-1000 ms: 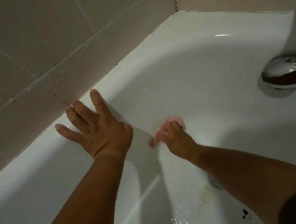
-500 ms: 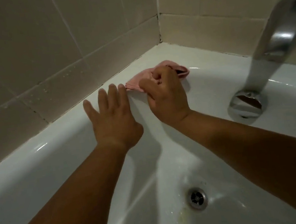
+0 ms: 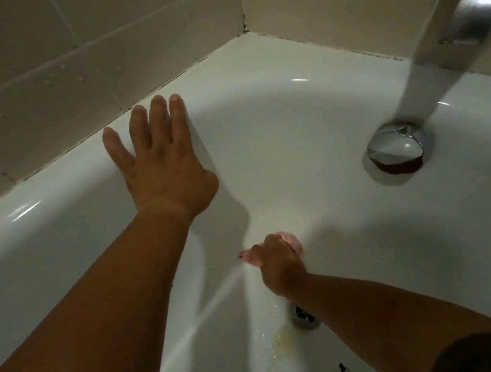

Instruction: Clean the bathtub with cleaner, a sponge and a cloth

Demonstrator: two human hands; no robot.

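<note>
Two hands: L hand [image 3: 163, 164] flat, fingers straight, on glossy white enamel bathtub [image 3: 59, 211] rim; R hand [image 3: 276, 263] clutching bunched pink cloth [image 3: 295, 242] low on inner wall. Cloth-wipe step, prob.; next: firm strokes up wall.

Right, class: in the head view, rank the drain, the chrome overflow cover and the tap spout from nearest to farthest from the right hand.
1. Drain, just below the right hand.
2. Chrome overflow cover, higher up, to the right.
3. Tap spout, top right corner.

Head-worn — close, down into bathtub [image 3: 295, 150].
</note>
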